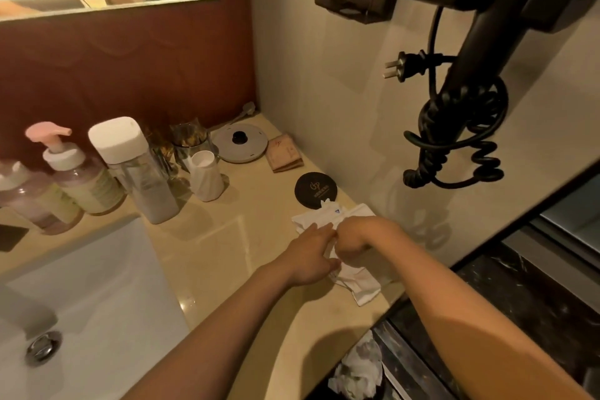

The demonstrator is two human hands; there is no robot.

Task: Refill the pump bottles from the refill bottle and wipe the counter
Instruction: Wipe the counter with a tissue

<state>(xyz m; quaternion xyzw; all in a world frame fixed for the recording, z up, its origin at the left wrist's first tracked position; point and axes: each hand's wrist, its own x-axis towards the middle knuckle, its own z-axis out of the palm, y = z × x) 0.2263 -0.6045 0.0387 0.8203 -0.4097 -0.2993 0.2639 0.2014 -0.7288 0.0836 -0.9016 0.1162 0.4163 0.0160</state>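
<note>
A white cloth (355, 286) lies crumpled on the beige counter (227, 237) near its right end. My left hand (308, 256) rests on the cloth with fingers stretched out. My right hand (357, 237) is curled and grips a fold of the cloth beside the left one. At the back left stand a pump bottle with a pink pump (76, 172), a second bottle (29, 198) partly cut off, and a tall clear refill bottle with a white cap (136, 172).
A white sink (97, 302) with a drain fills the lower left. Glasses (188, 143), a wrapped cup (206, 175), a grey kettle base (240, 143), paper packets (285, 154) and a black coaster (315, 188) stand behind. A hair dryer with coiled cord (467, 127) hangs at right. A bin with tissues (357, 370) sits below.
</note>
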